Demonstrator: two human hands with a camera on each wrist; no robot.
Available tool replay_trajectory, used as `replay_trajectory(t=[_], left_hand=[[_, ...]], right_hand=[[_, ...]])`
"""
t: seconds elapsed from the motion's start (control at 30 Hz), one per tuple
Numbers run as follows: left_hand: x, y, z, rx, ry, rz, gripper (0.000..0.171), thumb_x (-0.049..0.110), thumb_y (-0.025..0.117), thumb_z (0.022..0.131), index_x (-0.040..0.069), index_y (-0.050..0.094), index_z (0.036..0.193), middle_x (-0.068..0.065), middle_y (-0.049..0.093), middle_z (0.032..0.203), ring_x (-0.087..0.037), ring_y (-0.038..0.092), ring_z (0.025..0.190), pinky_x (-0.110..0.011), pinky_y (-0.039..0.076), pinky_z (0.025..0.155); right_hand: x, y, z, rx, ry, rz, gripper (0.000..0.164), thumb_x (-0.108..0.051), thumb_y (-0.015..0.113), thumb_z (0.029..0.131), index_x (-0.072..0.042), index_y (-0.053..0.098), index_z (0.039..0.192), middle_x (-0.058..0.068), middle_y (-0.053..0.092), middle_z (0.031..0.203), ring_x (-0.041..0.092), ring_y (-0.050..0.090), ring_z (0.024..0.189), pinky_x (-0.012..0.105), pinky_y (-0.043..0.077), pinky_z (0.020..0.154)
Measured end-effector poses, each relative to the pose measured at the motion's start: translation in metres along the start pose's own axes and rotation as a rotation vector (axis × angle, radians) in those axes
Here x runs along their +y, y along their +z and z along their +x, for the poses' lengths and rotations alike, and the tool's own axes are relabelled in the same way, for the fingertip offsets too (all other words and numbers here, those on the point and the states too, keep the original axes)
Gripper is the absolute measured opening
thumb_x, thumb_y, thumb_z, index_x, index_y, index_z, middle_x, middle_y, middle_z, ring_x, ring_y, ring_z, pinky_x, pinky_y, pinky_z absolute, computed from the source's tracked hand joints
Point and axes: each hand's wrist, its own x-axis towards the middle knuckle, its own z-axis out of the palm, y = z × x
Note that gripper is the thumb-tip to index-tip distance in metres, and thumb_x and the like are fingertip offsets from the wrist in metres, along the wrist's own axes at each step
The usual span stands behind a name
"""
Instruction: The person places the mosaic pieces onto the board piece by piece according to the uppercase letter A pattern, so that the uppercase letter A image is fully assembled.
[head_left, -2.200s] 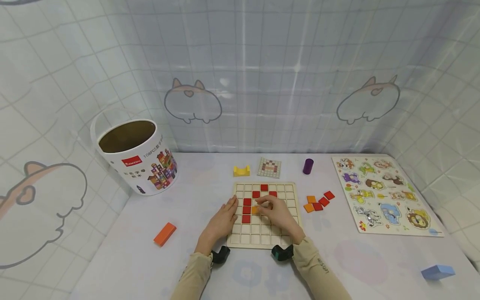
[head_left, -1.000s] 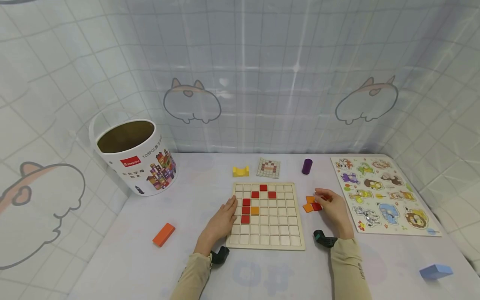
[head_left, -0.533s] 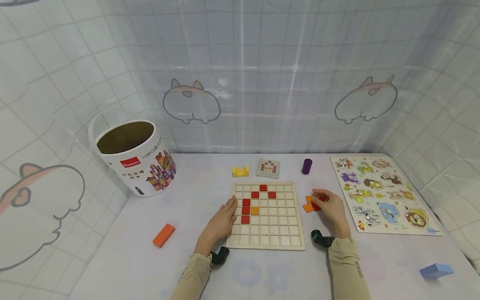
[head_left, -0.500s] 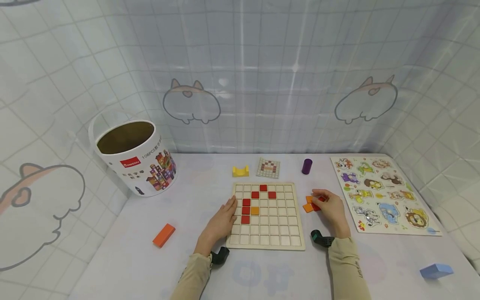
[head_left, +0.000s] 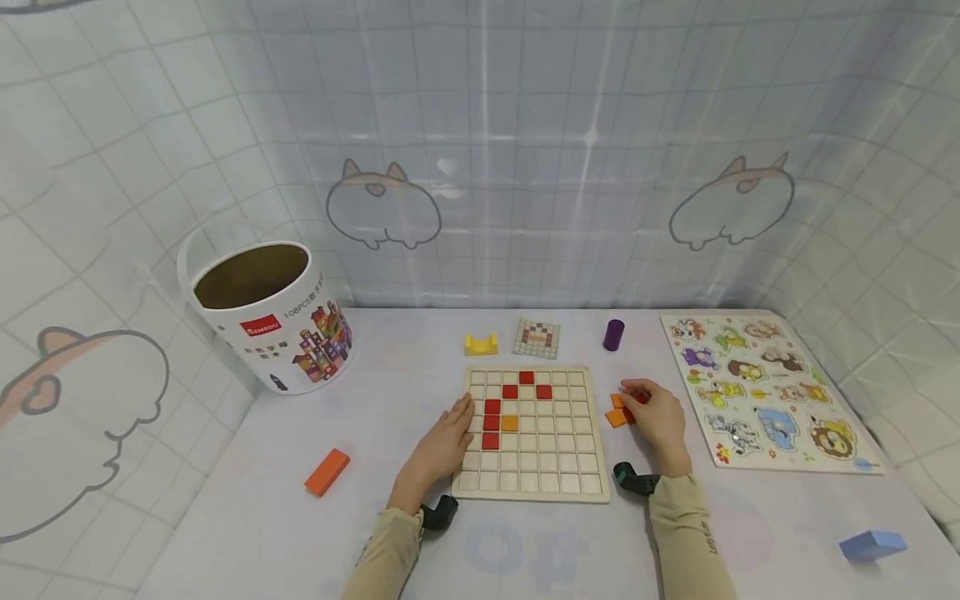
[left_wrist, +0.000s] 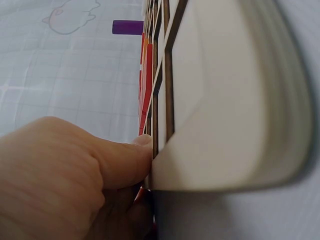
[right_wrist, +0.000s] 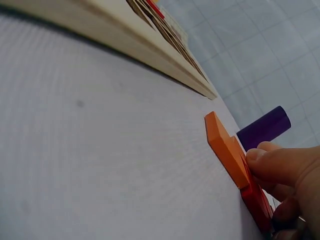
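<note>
My left hand rests along the left edge of the wooden grid board, fingers extended; in the left wrist view the thumb touches the board's rim. Several red tiles and an orange tile sit in its cells. To the right of the board, my right hand is at the loose tiles, thumb and index finger close together at the rear orange tile. Beside it lie the front orange tile and a red tile. I cannot tell whether the fingers pinch a tile.
Behind the board are a yellow arched block, a patterned card and a purple cylinder. An animal puzzle board lies right, a blue block nearer. Left are a white bucket and an orange block.
My right hand has left the board, where an orange tile now shows in a cell, and moved right to the loose tiles. There it has shifted slightly left. The left hand stays put.
</note>
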Motion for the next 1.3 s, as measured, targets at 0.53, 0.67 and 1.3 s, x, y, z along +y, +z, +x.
replay_trajectory(t=[0.53, 0.67, 1.3], left_hand=[[0.002, -0.002, -0.002, 0.003, 0.009, -0.015, 0.053, 0.010, 0.047, 0.100, -0.006, 0.031, 0.148, -0.019, 0.024, 0.159, -0.036, 0.027, 0.147, -0.052, 0.024, 0.121], [0.003, -0.002, -0.002, 0.004, 0.008, -0.010, 0.053, 0.009, 0.047, 0.100, -0.006, 0.031, 0.148, -0.019, 0.024, 0.159, -0.036, 0.027, 0.146, -0.052, 0.024, 0.121], [0.001, -0.002, -0.001, 0.001, -0.003, -0.010, 0.054, 0.010, 0.047, 0.100, -0.005, 0.031, 0.149, -0.018, 0.024, 0.160, -0.035, 0.026, 0.147, -0.051, 0.023, 0.121]], right_hand=[[-0.004, 0.002, -0.004, 0.002, 0.050, -0.055, 0.026, -0.029, 0.063, 0.093, -0.011, 0.070, 0.110, 0.013, 0.071, 0.105, 0.031, 0.063, 0.093, 0.032, 0.043, 0.067], [-0.004, 0.000, -0.006, -0.007, 0.031, -0.048, 0.028, -0.030, 0.062, 0.093, -0.009, 0.070, 0.111, 0.014, 0.071, 0.103, 0.031, 0.063, 0.090, 0.033, 0.043, 0.066], [0.004, -0.007, -0.005, -0.152, -0.100, 0.006, 0.044, -0.012, 0.064, 0.087, -0.009, 0.059, 0.130, 0.013, 0.066, 0.113, 0.014, 0.049, 0.066, 0.023, 0.035, 0.056]])
